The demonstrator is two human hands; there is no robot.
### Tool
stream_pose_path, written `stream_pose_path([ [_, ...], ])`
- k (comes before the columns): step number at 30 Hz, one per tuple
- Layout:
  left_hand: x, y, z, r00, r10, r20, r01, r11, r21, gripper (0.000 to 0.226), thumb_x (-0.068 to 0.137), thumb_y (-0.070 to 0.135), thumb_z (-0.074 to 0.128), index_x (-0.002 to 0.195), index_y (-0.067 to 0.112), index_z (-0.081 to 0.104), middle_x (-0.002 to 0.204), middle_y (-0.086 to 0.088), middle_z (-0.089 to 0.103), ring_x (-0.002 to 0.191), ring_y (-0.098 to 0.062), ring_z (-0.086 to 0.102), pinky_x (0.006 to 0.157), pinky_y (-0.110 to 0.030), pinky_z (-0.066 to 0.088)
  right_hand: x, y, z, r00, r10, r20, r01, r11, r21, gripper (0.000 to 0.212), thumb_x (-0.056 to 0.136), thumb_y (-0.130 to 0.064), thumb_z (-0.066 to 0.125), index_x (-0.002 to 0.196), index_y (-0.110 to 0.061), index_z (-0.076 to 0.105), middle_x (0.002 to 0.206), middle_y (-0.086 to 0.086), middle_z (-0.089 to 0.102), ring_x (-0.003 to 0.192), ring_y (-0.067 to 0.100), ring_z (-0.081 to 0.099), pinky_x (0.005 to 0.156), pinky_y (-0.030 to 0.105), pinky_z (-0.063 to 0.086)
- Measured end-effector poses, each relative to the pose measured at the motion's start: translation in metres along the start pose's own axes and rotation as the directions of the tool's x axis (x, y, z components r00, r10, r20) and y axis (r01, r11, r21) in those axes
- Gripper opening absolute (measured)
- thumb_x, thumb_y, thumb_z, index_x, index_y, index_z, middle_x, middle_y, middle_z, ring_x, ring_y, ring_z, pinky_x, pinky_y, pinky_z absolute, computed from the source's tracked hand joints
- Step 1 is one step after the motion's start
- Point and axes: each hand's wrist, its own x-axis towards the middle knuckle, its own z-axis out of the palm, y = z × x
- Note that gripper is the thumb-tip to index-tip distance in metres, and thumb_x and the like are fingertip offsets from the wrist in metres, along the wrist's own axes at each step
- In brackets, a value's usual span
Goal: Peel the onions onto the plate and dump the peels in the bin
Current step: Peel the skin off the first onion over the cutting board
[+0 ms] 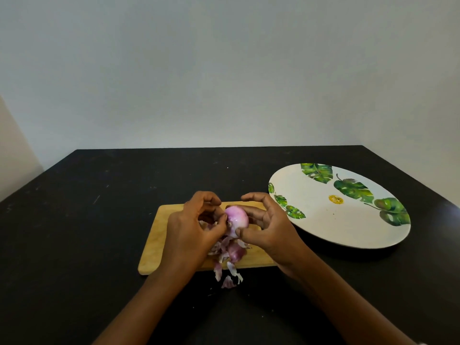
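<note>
black surface (74,220) under a bare grey wall. over the pale wooden chopping board (159,245) the right hand (268,227) has its fingers curled round a glossy pink-purple onion (237,219), while the left hand (189,235) pinches the skin at its end. loose purple peels (229,260) spill past the board's near edge, so more could scatter. a hard tug might make the slick onion slip. the leaf-printed white plate (336,220) sits to the right.
</note>
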Motion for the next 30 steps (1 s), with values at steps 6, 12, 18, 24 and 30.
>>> stream_pose_path([
  [6,-0.002,0.004,0.0,0.992,0.122,-0.039,-0.114,0.982,0.154,0.053,0.071,0.008,0.078,0.09,0.038,0.039,0.073,0.018,0.053,0.067,0.0,0.057,0.069,-0.013,0.049,-0.001,-0.004,0.002,0.999,0.016,0.028,-0.016,1.0,-0.003,0.049,0.077,0.008,0.071,0.11,-0.02,0.048,0.102,0.0,0.072,0.092,0.014,0.071,0.072,0.025,0.057],
  [12,-0.002,0.006,-0.001,0.983,0.116,-0.143,-0.088,0.979,0.186,0.052,0.073,0.006,0.075,0.088,0.038,0.038,0.072,0.021,0.048,0.066,0.003,0.055,0.067,-0.011,0.048,-0.003,-0.006,0.001,0.996,0.052,0.069,-0.053,0.998,0.022,0.05,0.078,0.007,0.071,0.111,-0.022,0.047,0.105,0.001,0.072,0.093,0.018,0.071,0.073,0.028,0.058],
  [18,0.005,-0.005,-0.008,0.957,-0.138,-0.254,0.158,0.986,0.059,0.034,0.077,0.01,0.074,0.095,0.024,0.05,0.075,0.013,0.061,0.072,0.0,0.062,0.066,-0.013,0.052,0.0,-0.002,0.003,0.993,0.067,0.093,-0.078,0.991,0.112,0.05,0.081,0.009,0.066,0.117,-0.021,0.047,0.105,0.007,0.073,0.099,0.022,0.07,0.077,0.032,0.058],
  [24,-0.002,-0.005,0.002,0.988,-0.114,-0.108,0.121,0.991,0.055,0.034,0.081,0.004,0.067,0.103,0.028,0.056,0.088,0.027,0.057,0.082,0.01,0.06,0.073,-0.002,0.045,0.006,0.008,-0.001,0.997,0.075,-0.026,-0.071,0.988,0.139,0.053,0.078,0.01,0.069,0.116,-0.021,0.051,0.115,0.013,0.067,0.103,0.026,0.068,0.083,0.038,0.058],
  [30,-0.005,0.004,0.008,0.979,-0.202,0.016,0.203,0.978,-0.054,0.018,0.08,0.027,0.07,0.098,0.03,0.066,0.09,0.013,0.066,0.085,0.008,0.061,0.068,-0.005,0.048,0.005,0.007,0.0,0.999,0.032,-0.019,-0.028,0.984,0.176,0.055,0.078,0.015,0.067,0.119,-0.018,0.05,0.105,0.0,0.073,0.104,0.021,0.068,0.083,0.034,0.058],
])
